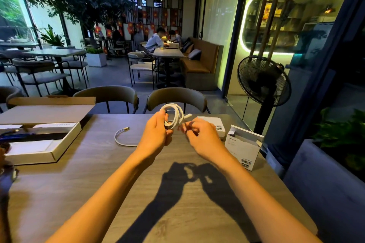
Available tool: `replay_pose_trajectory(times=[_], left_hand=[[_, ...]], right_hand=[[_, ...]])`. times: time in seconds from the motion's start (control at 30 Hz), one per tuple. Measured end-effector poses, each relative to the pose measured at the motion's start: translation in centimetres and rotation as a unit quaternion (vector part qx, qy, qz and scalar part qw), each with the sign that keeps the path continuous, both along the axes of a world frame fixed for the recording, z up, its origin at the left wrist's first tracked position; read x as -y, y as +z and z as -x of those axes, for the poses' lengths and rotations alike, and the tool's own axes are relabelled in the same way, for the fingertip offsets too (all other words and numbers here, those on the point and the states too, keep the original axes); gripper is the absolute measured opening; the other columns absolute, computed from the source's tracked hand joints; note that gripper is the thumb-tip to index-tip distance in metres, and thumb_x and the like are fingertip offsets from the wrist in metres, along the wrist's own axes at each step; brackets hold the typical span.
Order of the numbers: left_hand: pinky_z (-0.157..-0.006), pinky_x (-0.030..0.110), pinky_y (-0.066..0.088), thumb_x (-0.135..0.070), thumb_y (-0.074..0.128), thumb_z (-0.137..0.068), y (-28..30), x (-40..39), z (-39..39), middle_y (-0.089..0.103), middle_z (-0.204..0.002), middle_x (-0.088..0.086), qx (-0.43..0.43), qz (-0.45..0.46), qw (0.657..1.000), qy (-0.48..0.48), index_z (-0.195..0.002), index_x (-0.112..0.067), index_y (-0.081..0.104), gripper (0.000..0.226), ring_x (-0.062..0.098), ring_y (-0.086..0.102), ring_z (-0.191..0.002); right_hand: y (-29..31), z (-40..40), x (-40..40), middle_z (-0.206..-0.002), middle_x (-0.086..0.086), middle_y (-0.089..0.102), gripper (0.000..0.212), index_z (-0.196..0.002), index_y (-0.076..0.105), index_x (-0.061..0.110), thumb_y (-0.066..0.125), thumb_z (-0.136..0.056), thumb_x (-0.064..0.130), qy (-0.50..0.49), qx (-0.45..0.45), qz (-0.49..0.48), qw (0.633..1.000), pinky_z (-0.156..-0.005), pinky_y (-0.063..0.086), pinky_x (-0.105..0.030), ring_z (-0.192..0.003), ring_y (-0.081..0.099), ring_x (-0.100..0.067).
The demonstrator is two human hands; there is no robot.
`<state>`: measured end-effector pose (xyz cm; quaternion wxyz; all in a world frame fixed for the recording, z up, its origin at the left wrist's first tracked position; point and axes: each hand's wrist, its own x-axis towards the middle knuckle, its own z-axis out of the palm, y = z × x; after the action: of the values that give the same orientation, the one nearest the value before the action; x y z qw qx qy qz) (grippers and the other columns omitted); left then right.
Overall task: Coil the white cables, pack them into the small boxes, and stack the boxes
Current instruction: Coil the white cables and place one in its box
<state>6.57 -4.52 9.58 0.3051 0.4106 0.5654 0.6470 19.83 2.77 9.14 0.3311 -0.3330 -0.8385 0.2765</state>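
A white cable [174,115] is wound into a coil above the table's middle. My left hand [156,134] grips the coil at its lower left side. My right hand [201,136] is just right of the coil, fingers curled and blurred, pinching the cable's loose end near the plug. A second white cable [120,137] lies loose on the table to the left of my left hand. An open small white box [244,147] stands at the right. Another small white box [214,123] lies flat behind my right hand.
A large flat cardboard box [42,145] with its lid raised sits on the wooden table [110,173] at the left. Two chairs [177,98] stand at the far edge. A black standing fan [263,81] is off the table's right side.
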Motion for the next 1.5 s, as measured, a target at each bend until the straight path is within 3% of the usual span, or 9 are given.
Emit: replay_pose_trajectory(times=[0.13,0.53,0.67,0.8,0.97,1.17,1.3,1.37,1.5], left_hand=[[-0.060,0.020,0.040,-0.018,0.039,-0.106,-1.4,-0.5,-0.2,0.053,-0.078,0.001,-0.270,0.025,0.950,0.153,-0.091,-0.018,0.047,0.017,0.012,0.051,-0.069],[-0.057,0.005,0.042,-0.014,0.038,-0.107,-2.6,-0.7,-1.4,0.049,-0.072,-0.014,-0.321,0.016,0.926,0.197,-0.097,-0.014,0.050,0.015,0.003,0.050,-0.063],[-0.051,0.016,0.042,-0.017,0.035,-0.107,-2.9,-0.8,-0.9,0.057,-0.074,-0.005,-0.307,0.022,0.934,0.183,-0.096,-0.014,0.050,0.019,0.011,0.057,-0.066],[-0.052,0.009,0.042,-0.013,0.039,-0.106,-2.8,-0.3,-0.9,0.053,-0.070,-0.010,-0.331,0.002,0.926,0.185,-0.099,-0.012,0.051,0.014,0.005,0.052,-0.060],[-0.055,0.011,0.048,-0.016,0.043,-0.106,-3.2,0.0,-1.2,0.061,-0.076,-0.010,-0.330,-0.036,0.936,0.115,-0.100,-0.013,0.052,0.011,0.001,0.063,-0.063],[-0.067,0.010,0.048,-0.036,0.041,-0.105,-3.9,1.0,0.6,0.063,-0.076,-0.005,-0.358,0.025,0.933,-0.005,-0.093,-0.020,0.059,0.026,-0.006,0.061,-0.074],[-0.067,0.017,0.052,-0.039,0.048,-0.100,-3.9,1.3,0.9,0.066,-0.076,-0.010,-0.365,0.031,0.928,-0.071,-0.090,-0.031,0.059,0.016,-0.002,0.064,-0.073],[-0.063,0.018,0.052,-0.030,0.047,-0.103,-3.7,1.5,0.9,0.063,-0.074,-0.010,-0.368,0.017,0.926,-0.078,-0.091,-0.033,0.056,0.015,-0.002,0.063,-0.069],[-0.061,0.018,0.050,-0.021,0.044,-0.106,-3.8,1.4,1.1,0.063,-0.076,-0.007,-0.387,-0.018,0.921,-0.041,-0.107,-0.028,0.052,0.011,0.004,0.063,-0.068]], right_hand=[[0.4,0.3,1.4,-0.087,-0.012,0.076,0.017,-0.104,0.077,0.005,0.061,-0.100,0.011,0.036,-0.099,0.222,0.969,-0.070,0.061,-0.024,-0.072,0.073,-0.015],[0.9,0.9,3.0,-0.097,-0.005,0.080,0.025,-0.107,0.076,0.010,0.053,-0.101,0.002,-0.008,-0.359,0.330,0.873,-0.069,0.059,-0.020,-0.085,0.076,-0.010],[-0.2,0.9,3.9,-0.102,0.004,0.077,0.026,-0.115,0.071,0.017,0.047,-0.105,0.012,-0.025,-0.334,0.279,0.900,-0.072,0.057,-0.019,-0.093,0.073,-0.006],[-0.7,1.1,4.3,-0.107,0.000,0.076,0.026,-0.127,0.057,0.027,0.056,-0.103,0.034,0.016,-0.345,0.334,0.877,-0.080,0.055,-0.023,-0.100,0.072,-0.012],[-0.9,1.4,4.0,-0.107,0.004,0.071,0.030,-0.119,0.055,0.026,0.070,-0.095,0.016,0.002,-0.317,0.313,0.895,-0.068,0.056,-0.014,-0.095,0.070,-0.010],[-1.1,0.0,2.3,-0.124,-0.008,0.061,0.046,-0.133,0.043,0.031,0.064,-0.097,0.012,-0.005,-0.125,0.292,0.948,-0.070,0.054,-0.022,-0.104,0.066,-0.019],[-0.7,-0.5,1.5,-0.111,-0.010,0.069,0.049,-0.131,0.046,0.032,0.066,-0.094,0.007,0.031,0.006,0.240,0.970,-0.071,0.062,-0.038,-0.089,0.070,-0.020],[-0.2,-0.7,1.3,-0.104,-0.012,0.074,0.049,-0.128,0.051,0.027,0.073,-0.089,0.007,0.045,0.002,0.255,0.966,-0.084,0.062,-0.045,-0.092,0.073,-0.027],[0.3,-1.0,1.3,-0.101,-0.010,0.077,0.055,-0.127,0.057,0.023,0.085,-0.080,0.014,0.037,-0.134,0.367,0.920,-0.070,0.058,-0.030,-0.085,0.076,-0.019]])
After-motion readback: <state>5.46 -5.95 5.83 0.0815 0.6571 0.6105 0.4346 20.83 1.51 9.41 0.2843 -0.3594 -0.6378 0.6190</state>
